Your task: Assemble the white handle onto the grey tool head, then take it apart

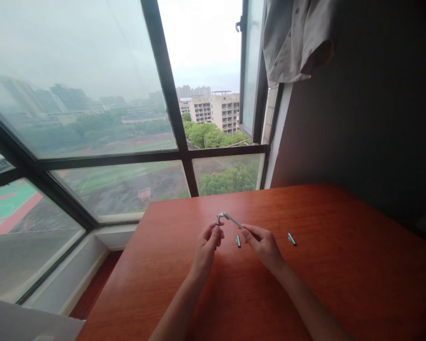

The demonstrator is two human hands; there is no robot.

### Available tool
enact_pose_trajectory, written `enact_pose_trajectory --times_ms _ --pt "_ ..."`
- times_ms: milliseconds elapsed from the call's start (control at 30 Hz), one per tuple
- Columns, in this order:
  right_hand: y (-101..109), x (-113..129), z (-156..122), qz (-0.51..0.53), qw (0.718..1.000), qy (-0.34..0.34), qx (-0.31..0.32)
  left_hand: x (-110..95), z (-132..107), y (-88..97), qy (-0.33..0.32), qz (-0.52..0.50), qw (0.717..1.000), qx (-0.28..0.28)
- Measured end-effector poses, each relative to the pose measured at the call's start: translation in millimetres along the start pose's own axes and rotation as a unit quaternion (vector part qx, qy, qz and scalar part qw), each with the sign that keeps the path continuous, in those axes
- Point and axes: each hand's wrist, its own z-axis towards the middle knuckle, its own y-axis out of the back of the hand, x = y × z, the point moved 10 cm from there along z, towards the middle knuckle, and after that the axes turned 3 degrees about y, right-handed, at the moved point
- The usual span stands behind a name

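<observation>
My left hand (209,241) is closed around a silver razor handle (218,219), whose neck points up from my fingers. My right hand (264,244) pinches a slim pale stick, which looks like a small brush (234,220), by its lower end. The far tip of this brush meets the top of the razor handle, above the table. Just left of my right fingers lies a small green and white razor cartridge (238,240). Another razor cartridge (291,238) rests farther right, apart from both hands. My fingers hide the lower part of the razor handle.
A reddish-brown wooden table (341,284) spreads under my hands. Beyond its far edge stand dark-framed windows (185,156), one pane swung open. A grey garment (298,42) hangs at the upper right before a dark wall (369,104).
</observation>
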Motion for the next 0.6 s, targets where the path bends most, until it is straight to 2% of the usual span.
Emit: enact_pose_trajectory --times_ms 467,600 --pt "4.3 -3.4 0.6 -0.013 1.000 -0.007 -0.017 3.3 0.1 -2.0 0.004 -0.008 1.000 0.012" --pt "0.3 -1.9 0.0 -0.002 1.000 0.000 0.001 1.9 0.7 -1.8 0.002 -0.010 1.000 0.012"
